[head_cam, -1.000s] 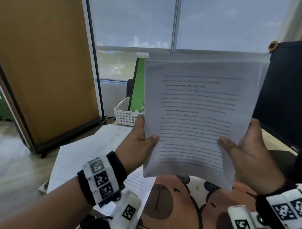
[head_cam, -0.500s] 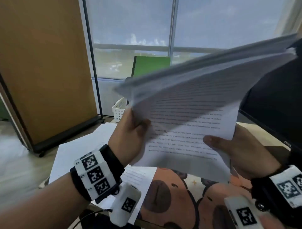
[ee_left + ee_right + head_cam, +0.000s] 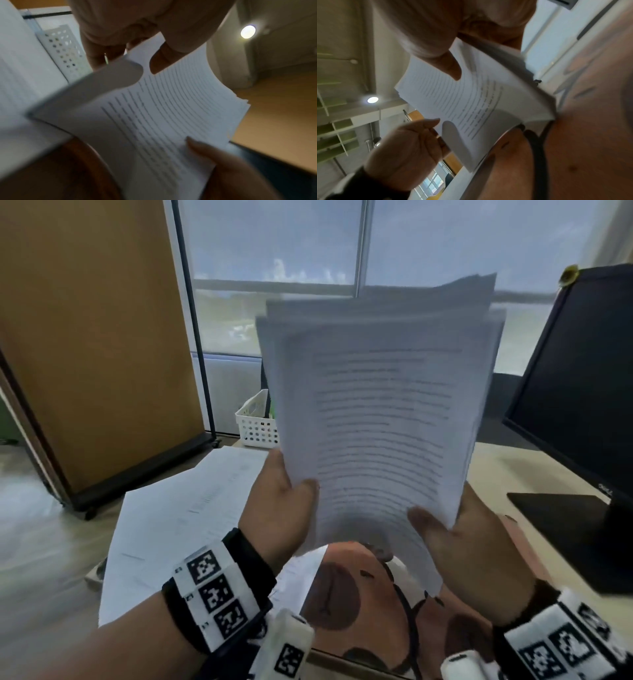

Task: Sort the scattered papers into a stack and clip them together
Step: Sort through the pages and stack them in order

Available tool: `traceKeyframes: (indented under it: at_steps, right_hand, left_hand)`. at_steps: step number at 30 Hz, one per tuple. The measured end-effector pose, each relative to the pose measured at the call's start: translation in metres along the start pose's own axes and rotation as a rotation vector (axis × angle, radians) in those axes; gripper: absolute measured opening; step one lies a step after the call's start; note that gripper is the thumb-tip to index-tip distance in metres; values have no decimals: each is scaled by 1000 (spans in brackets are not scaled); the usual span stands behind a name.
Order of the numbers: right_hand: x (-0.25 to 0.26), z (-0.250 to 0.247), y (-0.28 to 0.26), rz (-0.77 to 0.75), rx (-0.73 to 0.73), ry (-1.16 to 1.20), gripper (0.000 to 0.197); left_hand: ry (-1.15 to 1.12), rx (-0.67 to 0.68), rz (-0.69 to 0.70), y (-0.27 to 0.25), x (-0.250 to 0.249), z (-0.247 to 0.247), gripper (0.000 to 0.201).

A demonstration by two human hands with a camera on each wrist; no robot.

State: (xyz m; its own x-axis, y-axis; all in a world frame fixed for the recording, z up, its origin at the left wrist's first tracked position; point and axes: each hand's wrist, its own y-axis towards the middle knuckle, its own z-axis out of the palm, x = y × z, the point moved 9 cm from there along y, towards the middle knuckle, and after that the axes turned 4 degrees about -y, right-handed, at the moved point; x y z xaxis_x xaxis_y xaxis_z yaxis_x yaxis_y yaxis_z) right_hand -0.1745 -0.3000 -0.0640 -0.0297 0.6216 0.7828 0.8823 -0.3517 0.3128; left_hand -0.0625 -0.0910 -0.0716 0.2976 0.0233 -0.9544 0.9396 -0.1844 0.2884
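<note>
A stack of white printed papers (image 3: 380, 419) stands upright in the air above the desk, long side vertical, its top edges uneven. My left hand (image 3: 284, 501) grips its lower left edge, thumb on the front page. My right hand (image 3: 445, 529) grips the lower right edge, thumb also on the front. The left wrist view shows the same stack (image 3: 163, 115) bowed between both thumbs, and the right wrist view shows the stack (image 3: 471, 102) pinched the same way. More loose sheets (image 3: 178, 515) lie on the desk to the left. No clip is in view.
A brown cartoon-animal desk mat (image 3: 359, 604) lies under the hands. A black monitor (image 3: 579, 385) stands at the right, its base (image 3: 575, 532) on the desk. A white perforated basket (image 3: 257, 426) sits at the back, and a brown partition (image 3: 92, 337) stands left.
The stack has been turned from landscape through a tilted, fanned position to upright portrait. Both hands have kept hold of it and now grip it nearer its bottom edge.
</note>
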Motion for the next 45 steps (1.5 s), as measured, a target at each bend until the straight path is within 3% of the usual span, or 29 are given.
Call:
traceKeyframes:
  at_steps: [3, 7, 11, 15, 19, 24, 27, 30, 34, 36, 39, 41, 45]
  right_hand:
    - [-12, -5, -1, 42, -69, 50, 48]
    - [0, -31, 10, -55, -273, 215, 45]
    - [-1, -32, 13, -69, -297, 244, 42]
    - [-6, -42, 19, -71, -346, 372, 35]
    - [1, -33, 30, -69, -317, 339, 30]
    - [14, -29, 34, -74, -369, 242, 25]
    - [7, -32, 33, -79, -380, 268, 28]
    - [-15, -34, 32, -30, -333, 316, 29]
    - [-33, -29, 44, 17, -170, 372, 28]
    - [-35, -29, 51, 16, -132, 376, 28]
    - [-41, -41, 65, -1, -188, 347, 24]
    - [-52, -55, 75, 19, -268, 365, 26]
    - [-83, -62, 88, 98, -299, 640, 37]
  left_hand:
    - [-11, -6, -92, -4, 17, -6, 41]
    - [144, 98, -30, -4, 16, 8, 37]
    - [79, 125, -76, -5, 20, 11, 48]
    - [-175, 61, -97, 12, 15, -5, 57]
    - [-199, 145, -114, 21, 12, 10, 59]
    - [-109, 33, -29, 22, -6, 22, 23]
    - [-210, -12, -96, 23, 4, 19, 36]
    - [-164, 124, -214, 14, 25, 24, 55]
    - [5, 336, -237, 15, 32, 21, 68]
    - [199, 420, -279, 24, 38, 6, 66]
    - [577, 352, -338, 57, 52, -54, 42]
    - [900, 324, -389, 75, 63, -99, 37]
    - [1354, 450, -538, 70, 87, -134, 68]
